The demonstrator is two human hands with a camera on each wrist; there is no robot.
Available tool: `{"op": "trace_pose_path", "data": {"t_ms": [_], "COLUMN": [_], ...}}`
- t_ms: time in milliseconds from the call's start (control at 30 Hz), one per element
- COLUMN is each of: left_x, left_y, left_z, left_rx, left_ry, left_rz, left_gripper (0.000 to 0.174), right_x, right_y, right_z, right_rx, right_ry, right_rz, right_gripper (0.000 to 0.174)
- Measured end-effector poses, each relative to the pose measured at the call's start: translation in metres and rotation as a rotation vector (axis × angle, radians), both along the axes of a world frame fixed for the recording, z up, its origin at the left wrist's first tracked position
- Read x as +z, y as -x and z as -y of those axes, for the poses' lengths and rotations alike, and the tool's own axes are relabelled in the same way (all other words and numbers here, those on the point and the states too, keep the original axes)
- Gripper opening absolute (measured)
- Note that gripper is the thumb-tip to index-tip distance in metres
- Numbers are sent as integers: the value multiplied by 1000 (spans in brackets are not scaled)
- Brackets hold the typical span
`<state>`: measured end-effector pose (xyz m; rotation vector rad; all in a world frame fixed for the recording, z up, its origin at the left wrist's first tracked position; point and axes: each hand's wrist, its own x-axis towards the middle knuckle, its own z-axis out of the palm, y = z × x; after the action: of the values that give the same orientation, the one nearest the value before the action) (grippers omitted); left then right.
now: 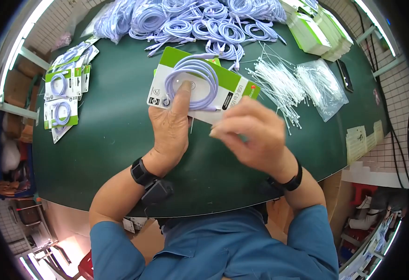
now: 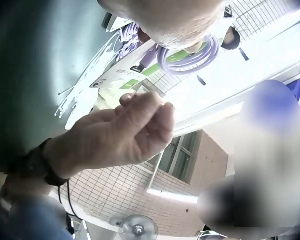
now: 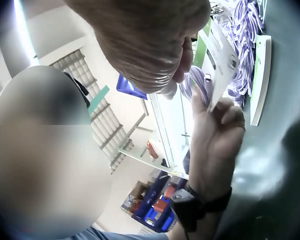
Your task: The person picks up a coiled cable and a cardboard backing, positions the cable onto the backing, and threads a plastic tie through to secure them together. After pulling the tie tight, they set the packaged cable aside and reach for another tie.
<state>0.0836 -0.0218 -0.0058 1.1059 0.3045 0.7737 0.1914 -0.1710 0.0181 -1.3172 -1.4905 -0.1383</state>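
Note:
My left hand [image 1: 169, 126] grips a green-and-white retail card [image 1: 159, 83] from below, tilted above the table, thumb laid across its front inside the loops. A coiled lilac USB cable [image 1: 213, 80] lies on the card's face. Beneath the card's lower edge a thin white strand [image 1: 191, 125] hangs down. Close to the card's right end is my right hand [image 1: 260, 135], somewhat blurred, fingers curled and thumb against the index finger. Nothing shows between those fingers in the left wrist view, where the right hand [image 2: 125, 130] stands apart from the card.
Lilac coiled cables [image 1: 176, 28] are heaped at the table's far side. White cable ties [image 1: 279, 79] lie loose at right, beside a clear bag [image 1: 323, 91] of more ties. Stacked cards [image 1: 312, 39] stand at back right. Carded cables [image 1: 62, 88] overlap at left on the green table [image 1: 106, 154].

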Motion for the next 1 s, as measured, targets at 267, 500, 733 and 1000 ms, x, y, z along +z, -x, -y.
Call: {"op": "trace_pose_path", "data": {"t_ms": [267, 500, 733, 1000], "left_x": [-7, -16, -10, -12], "left_y": [-24, -20, -15, -10], "left_z": [15, 22, 20, 18], "left_rx": [126, 106, 100, 116], "left_ry": [163, 68, 81, 76], "left_rz": [103, 68, 46, 73], "left_gripper": [25, 23, 23, 25], "right_x": [-17, -18, -18, -28], "right_y": [0, -1, -2, -3], "right_z": [-11, -11, -9, -16], "right_rx": [-208, -282, -186, -142], "right_ry": [-19, 29, 12, -24], "right_rz": [432, 466, 394, 466], "right_gripper": [30, 28, 29, 24]}}
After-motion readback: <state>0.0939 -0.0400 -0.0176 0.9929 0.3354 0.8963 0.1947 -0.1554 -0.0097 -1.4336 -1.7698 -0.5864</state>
